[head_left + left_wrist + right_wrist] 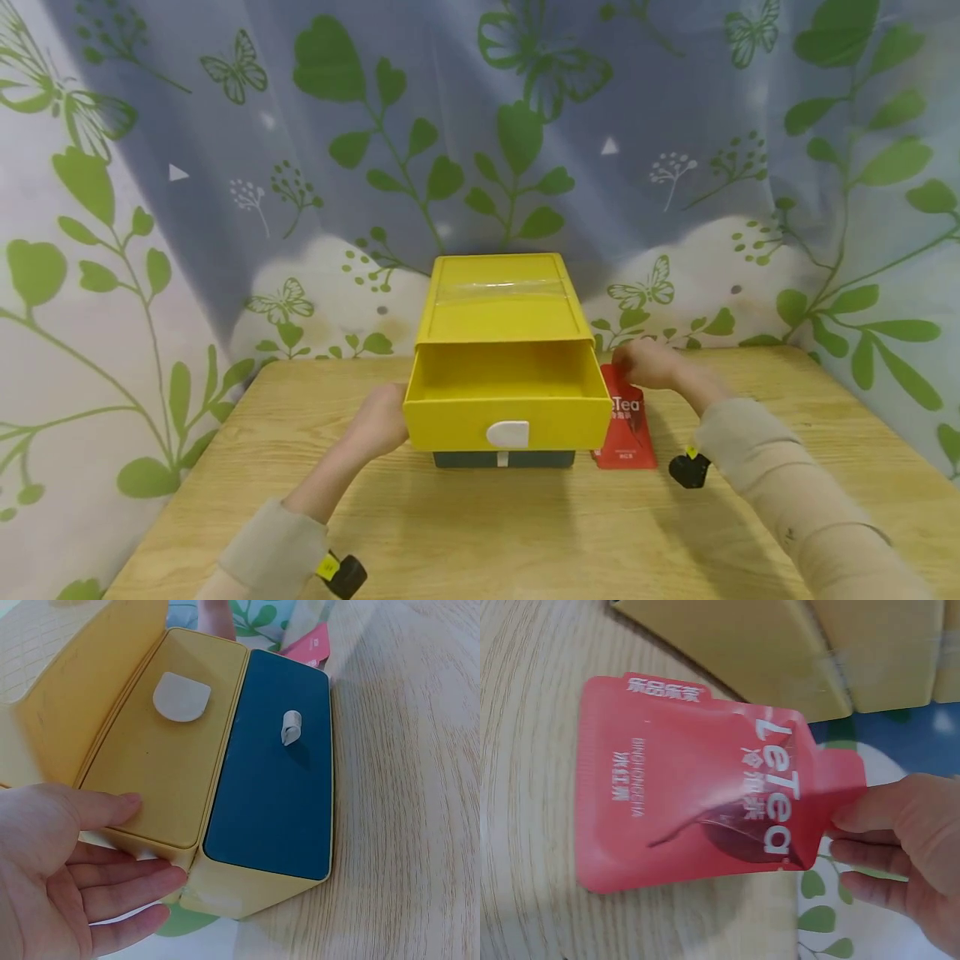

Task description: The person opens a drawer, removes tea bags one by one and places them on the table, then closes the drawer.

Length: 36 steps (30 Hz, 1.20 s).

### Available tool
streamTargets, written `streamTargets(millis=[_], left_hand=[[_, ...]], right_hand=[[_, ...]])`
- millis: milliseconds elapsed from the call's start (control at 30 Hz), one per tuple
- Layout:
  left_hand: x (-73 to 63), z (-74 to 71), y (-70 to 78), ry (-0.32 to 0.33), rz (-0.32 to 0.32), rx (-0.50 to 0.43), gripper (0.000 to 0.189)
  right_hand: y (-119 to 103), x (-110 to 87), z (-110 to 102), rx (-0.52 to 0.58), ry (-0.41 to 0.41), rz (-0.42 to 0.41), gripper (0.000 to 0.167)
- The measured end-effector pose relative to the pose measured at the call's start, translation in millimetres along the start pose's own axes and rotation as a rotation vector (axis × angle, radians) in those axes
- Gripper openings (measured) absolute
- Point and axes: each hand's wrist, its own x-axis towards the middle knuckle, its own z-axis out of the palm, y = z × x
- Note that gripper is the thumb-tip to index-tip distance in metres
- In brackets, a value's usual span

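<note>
A yellow drawer box (502,287) stands on the table, its top drawer (507,425) pulled out with nothing inside. Below that, in the left wrist view, are a yellow drawer front (161,765) with a white tab and a dark teal drawer front (274,787). My left hand (378,421) is at the box's left side, the thumb resting on the middle drawer's front, the other fingers extended along the side. Right of the box, my right hand (647,363) pinches a red LeTea drink pouch (682,787) by its narrow top end between thumb and fingers.
The light wood table (480,542) carries everything here. Behind it hangs a curtain (420,108) printed with leaves and butterflies, close to the back of the box. Clear tape (502,289) runs across the box top. Black wrist cameras hang from both sleeves.
</note>
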Motion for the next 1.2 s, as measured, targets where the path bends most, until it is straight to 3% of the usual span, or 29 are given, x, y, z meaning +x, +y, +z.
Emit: streamTargets(millis=[100, 367, 567, 733, 900, 1033, 1133, 1200], left_hand=[[-0.3, 0.0, -0.3, -0.005, 0.004, 0.025, 0.024], [3.4, 1.1, 1.3, -0.009, 0.014, 0.066, 0.024], [1.9, 1.0, 0.9, -0.005, 0.012, 0.064, 0.023], [2.9, -0.3, -0.3, 0.001, 0.033, 0.082, 0.023], [3.5, -0.3, 0.6, 0.001, 0.024, 0.104, 0.021], [3.4, -0.1, 0.7, 0.002, 0.029, 0.11, 0.02], [2.7, -0.4, 0.7, 0.008, 0.04, 0.105, 0.02], [1.9, -0.4, 0.6, 0.01, 0.043, 0.092, 0.02]], right_hand=[[1, 2.7, 5, 0.004, 0.01, -0.005, 0.012], [7, 1.5, 5, -0.082, 0.027, 0.075, 0.013], [6, 2.7, 7, -0.148, 0.095, 0.106, 0.01], [4, 3.6, 6, -0.196, 0.157, 0.148, 0.026], [1, 0.0, 6, -0.197, 0.176, 0.153, 0.03], [-4, -4.8, 10, -0.183, 0.109, 0.123, 0.02], [-10, -9.9, 16, -0.17, -0.02, 0.101, 0.008], [-13, -13.9, 23, -0.143, -0.12, 0.103, 0.014]])
